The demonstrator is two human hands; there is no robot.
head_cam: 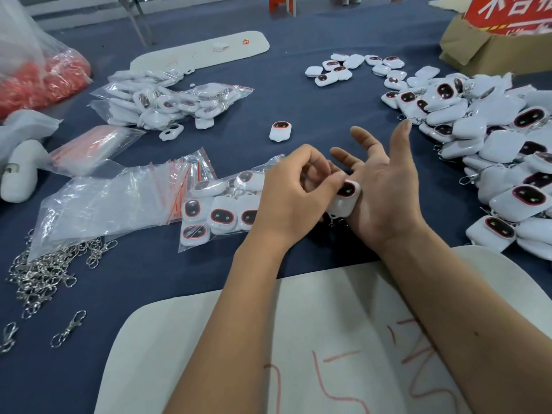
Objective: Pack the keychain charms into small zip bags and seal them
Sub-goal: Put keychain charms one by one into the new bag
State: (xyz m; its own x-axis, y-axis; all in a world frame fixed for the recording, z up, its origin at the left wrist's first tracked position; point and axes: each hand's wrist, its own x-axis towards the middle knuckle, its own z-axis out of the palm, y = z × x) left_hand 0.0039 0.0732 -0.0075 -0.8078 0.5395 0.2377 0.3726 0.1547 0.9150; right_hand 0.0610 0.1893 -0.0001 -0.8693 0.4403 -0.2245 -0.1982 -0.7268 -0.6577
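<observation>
A white keychain charm [346,198] with a dark, red-rimmed face sits between my two hands above the blue table. My left hand [294,195] pinches it with curled thumb and fingers. My right hand [385,186] lies palm up with fingers spread, its edge against the charm. Under my left hand lies a zip bag filled with charms [215,213]. Beside it to the left is a stack of small empty zip bags [125,195] with red seal strips. A big heap of loose charms [493,150] covers the right side. One single charm [280,130] lies mid-table.
Metal clasps [44,273] are scattered at the front left. More filled bags [167,100] lie at the back left, beside a sack of red pieces [38,79]. A cardboard box [493,46] stands back right. White boards lie near [298,339] and far [203,52].
</observation>
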